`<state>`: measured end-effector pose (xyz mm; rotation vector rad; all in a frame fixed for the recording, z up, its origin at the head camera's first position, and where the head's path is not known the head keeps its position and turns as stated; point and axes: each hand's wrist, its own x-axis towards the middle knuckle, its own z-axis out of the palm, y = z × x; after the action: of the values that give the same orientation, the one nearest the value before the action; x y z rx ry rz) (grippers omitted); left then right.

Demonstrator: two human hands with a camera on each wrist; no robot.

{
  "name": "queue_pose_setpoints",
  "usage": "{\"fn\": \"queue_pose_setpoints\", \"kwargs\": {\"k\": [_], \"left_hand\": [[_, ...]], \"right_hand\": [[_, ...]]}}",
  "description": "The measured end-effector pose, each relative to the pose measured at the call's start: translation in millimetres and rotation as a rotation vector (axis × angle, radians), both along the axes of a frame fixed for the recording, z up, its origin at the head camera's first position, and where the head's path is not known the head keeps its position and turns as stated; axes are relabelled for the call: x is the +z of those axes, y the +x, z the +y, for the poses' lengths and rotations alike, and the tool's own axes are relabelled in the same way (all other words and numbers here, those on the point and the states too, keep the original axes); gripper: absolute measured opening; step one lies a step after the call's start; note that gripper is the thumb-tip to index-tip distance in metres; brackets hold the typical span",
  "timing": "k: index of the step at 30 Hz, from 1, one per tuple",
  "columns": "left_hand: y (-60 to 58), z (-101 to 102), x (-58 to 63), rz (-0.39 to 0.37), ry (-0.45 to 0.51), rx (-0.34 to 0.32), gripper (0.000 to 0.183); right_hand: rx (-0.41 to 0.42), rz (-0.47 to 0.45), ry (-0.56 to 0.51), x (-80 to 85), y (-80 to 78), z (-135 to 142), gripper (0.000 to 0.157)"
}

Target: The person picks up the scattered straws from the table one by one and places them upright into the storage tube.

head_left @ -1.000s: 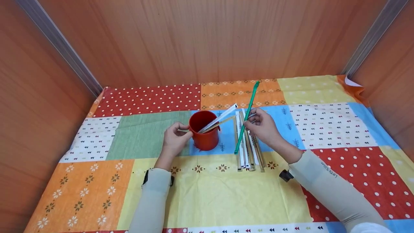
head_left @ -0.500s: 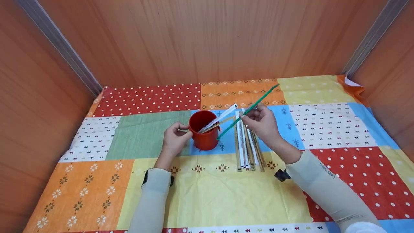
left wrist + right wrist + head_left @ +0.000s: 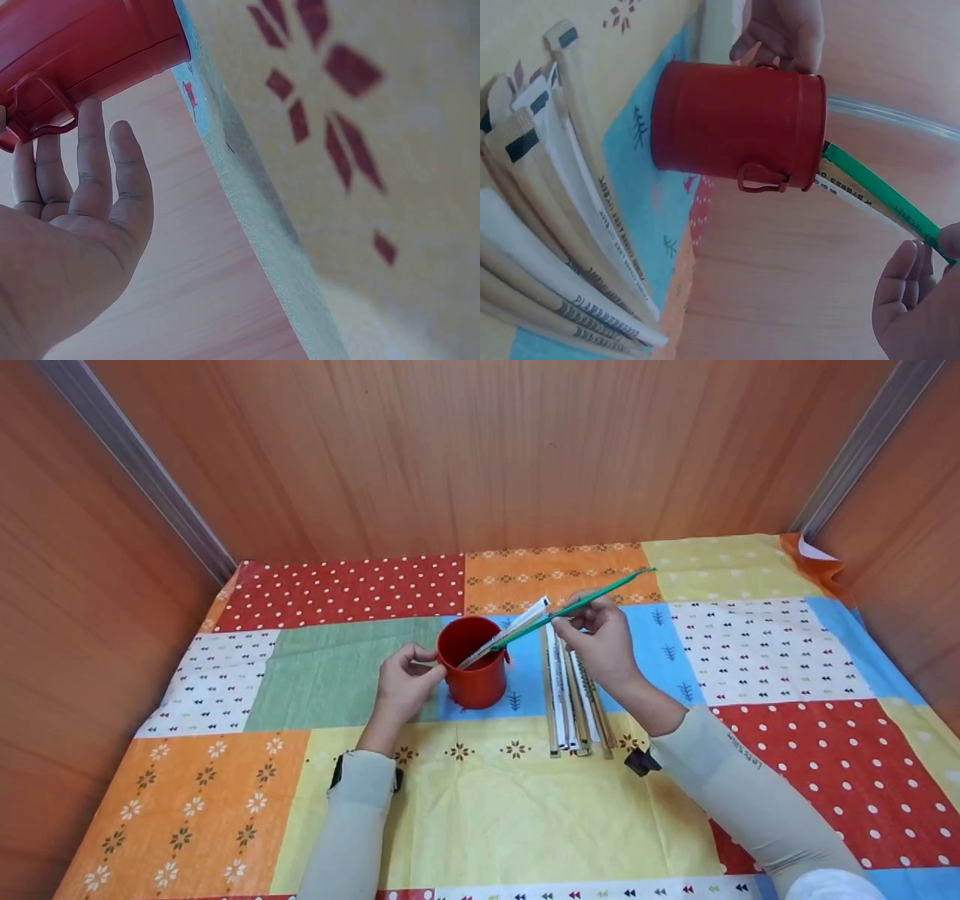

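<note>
A red metal cup (image 3: 477, 686) with small side handles stands upright on the cloth. My left hand (image 3: 405, 682) is at its left side, pinching the handle (image 3: 45, 82) near the rim. My right hand (image 3: 604, 645) pinches a long green wrapped straw (image 3: 532, 625) near its middle, tilted down to the left. Its lower tip reaches the cup's mouth, at the rim in the right wrist view. White and brown wrapped straws (image 3: 844, 184) lean inside the cup, partly hidden by the green one.
Several white and brown wrapped straws (image 3: 574, 697) lie side by side on the cloth, right of the cup and below my right hand. A patchwork tablecloth (image 3: 570, 817) covers the table. Wood-grain panels (image 3: 480, 457) enclose the back and sides.
My right hand has swung the green straw from nearly upright over the pile to a slant, bringing its lower end left and up to the cup's mouth. My left hand has stayed on the handle.
</note>
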<state>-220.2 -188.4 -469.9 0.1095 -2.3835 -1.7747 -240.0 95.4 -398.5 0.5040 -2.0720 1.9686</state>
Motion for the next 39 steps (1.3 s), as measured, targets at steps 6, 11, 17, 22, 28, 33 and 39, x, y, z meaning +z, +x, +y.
{"fn": "queue_pose_setpoints", "kwargs": {"k": [6, 11, 17, 22, 28, 33, 39], "left_hand": [[0.5, 0.0, -1.0, 0.019, -0.016, 0.012, 0.016], [0.1, -0.2, -1.5, 0.021, -0.017, 0.014, 0.016], [-0.4, -0.6, 1.2, -0.003, -0.013, 0.005, 0.016], [0.5, -0.5, 3.2, -0.022, 0.001, 0.0, 0.019], [0.2, -0.3, 2.4, -0.017, -0.004, 0.004, 0.018], [-0.2, -0.2, -0.2, 0.009, -0.009, 0.004, 0.015], [-0.4, 0.0, -1.8, 0.008, -0.012, 0.01, 0.016]], "right_hand": [[-0.001, -0.005, 0.107, 0.3, -0.8, -5.7, 0.02], [0.033, -0.014, 0.124, 14.1, 10.2, -10.8, 0.022], [0.049, -0.052, 0.127, 19.7, 14.9, -10.3, 0.019], [0.04, -0.059, 0.16, 17.3, 12.8, -4.1, 0.018], [0.04, -0.053, 0.219, 3.1, 2.5, 7.0, 0.021], [0.015, -0.065, 0.321, -22.1, -13.8, 21.0, 0.018], [-0.023, -0.104, 0.471, -35.0, -19.9, 33.9, 0.017]]}}
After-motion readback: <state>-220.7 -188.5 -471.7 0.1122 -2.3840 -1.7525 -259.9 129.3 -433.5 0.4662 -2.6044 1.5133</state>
